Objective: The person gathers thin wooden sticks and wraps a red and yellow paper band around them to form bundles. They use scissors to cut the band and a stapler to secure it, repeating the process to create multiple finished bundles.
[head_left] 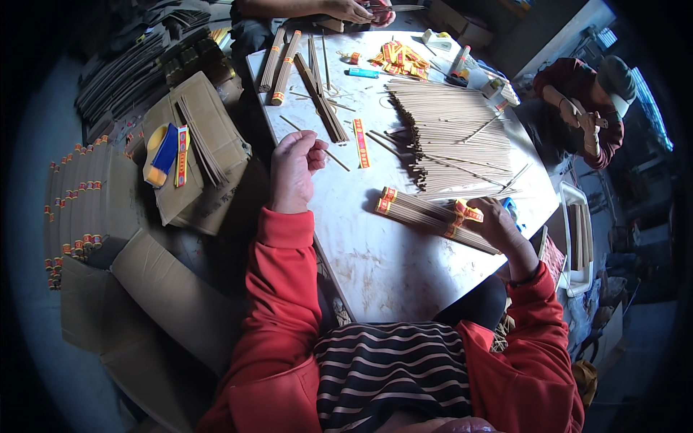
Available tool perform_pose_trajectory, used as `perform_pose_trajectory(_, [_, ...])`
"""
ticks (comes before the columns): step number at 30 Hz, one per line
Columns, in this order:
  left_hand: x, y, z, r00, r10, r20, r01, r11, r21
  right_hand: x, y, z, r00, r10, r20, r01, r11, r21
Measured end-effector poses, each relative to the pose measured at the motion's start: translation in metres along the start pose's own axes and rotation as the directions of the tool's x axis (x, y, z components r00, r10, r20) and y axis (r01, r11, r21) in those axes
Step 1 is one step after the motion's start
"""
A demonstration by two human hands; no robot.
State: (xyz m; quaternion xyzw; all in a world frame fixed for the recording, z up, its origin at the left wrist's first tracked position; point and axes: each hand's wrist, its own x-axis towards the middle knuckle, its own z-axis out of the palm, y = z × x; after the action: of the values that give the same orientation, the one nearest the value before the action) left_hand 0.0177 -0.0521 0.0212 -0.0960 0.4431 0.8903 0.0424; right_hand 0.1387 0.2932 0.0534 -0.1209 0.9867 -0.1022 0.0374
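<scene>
The white counter (382, 281) takes up the middle of what I can see, its bare stretch smudged with brown. Nearly as big, an open cardboard box (170, 296) gapes at the lower left. Over at the right, a co-worker (588, 119) in a dark cap sits with both hands brought together in front. A broad spread of loose brown sticks (462, 130) covers the upper right of the counter, and banded bundles stand stacked (76, 202) at the far left. A white tub (577, 287) at the right edge holds more sticks.

Closer in, two brown bundles (419, 211) lie side by side, right of centre, slanting down to the right, with red and yellow bands near their left ends. The person's right hand (498, 224) is over their right part, its grip pinching a red-and-yellow paper band (471, 211). The left hand (294, 169) is raised at the counter's left edge, its grip curled, thumb and fingers pressed together; whether it holds a thin stick, I cannot tell. Smaller again, a flat paper label (361, 144) lies above centre, and a turquoise tube (363, 73) lies near the top.
</scene>
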Motion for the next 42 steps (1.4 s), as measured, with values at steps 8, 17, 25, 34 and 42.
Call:
perform_pose_trajectory(8, [-0.013,-0.004,-0.012,1.000,0.008,-0.012,-0.008,1.000,0.015,-0.015,-0.005,0.017,0.999,-0.021,0.048,0.020,1.000,0.021])
perform_pose_trajectory(17, [-0.028,-0.001,-0.031,0.998,0.017,-0.053,-0.015,0.999,0.036,-0.016,-0.009,0.024,1.000,0.001,0.018,0.001,0.997,-0.075])
perform_pose_trajectory(25, [-0.040,0.001,-0.047,0.996,-0.010,-0.092,0.016,0.998,0.065,-0.019,0.000,0.036,1.000,-0.020,0.020,0.022,0.995,-0.095])
perform_pose_trajectory(34, [-0.055,-0.007,-0.068,0.989,0.000,-0.148,0.015,0.995,0.098,-0.017,0.002,0.038,0.995,0.032,0.099,-0.023,0.996,-0.088])
perform_pose_trajectory(42, [-0.095,-0.028,-0.077,0.987,-0.024,-0.156,0.054,0.981,0.187,-0.021,0.004,0.040,0.992,0.069,0.101,-0.061,0.995,-0.078])
